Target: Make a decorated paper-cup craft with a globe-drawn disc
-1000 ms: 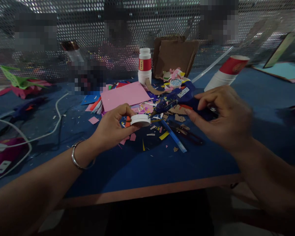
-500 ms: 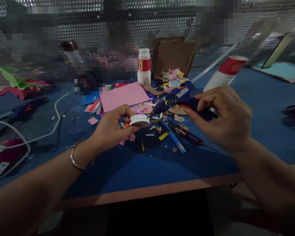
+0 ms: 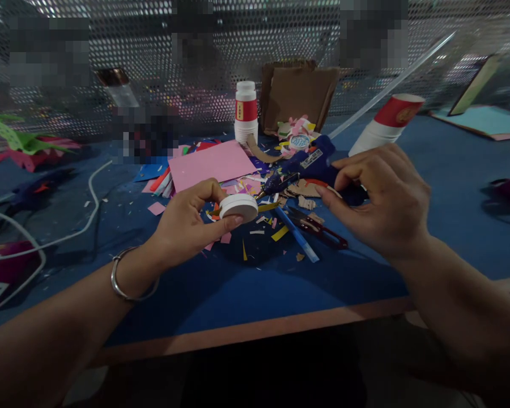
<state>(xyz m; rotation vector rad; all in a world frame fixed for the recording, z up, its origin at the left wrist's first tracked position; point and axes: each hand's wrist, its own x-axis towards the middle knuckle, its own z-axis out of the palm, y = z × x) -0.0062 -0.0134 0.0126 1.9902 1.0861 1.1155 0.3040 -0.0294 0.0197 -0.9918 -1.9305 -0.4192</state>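
Observation:
My left hand, with a metal bangle on the wrist, pinches a small round white lid-like disc above the blue table. My right hand is closed around the handle of a blue glue gun, whose nozzle points left toward the disc and stops a short way from it. Coloured paper scraps lie scattered under both hands.
A pink sheet, a stack of red-and-white paper cups, a tipped cup stack, brown cardboard, dark red snips and a blue stick lie around. White cables run at the left. A perforated metal screen stands behind.
The glue gun nozzle has moved slightly left toward the white disc, and my left hand has tilted the disc a little. The view shifted slightly.

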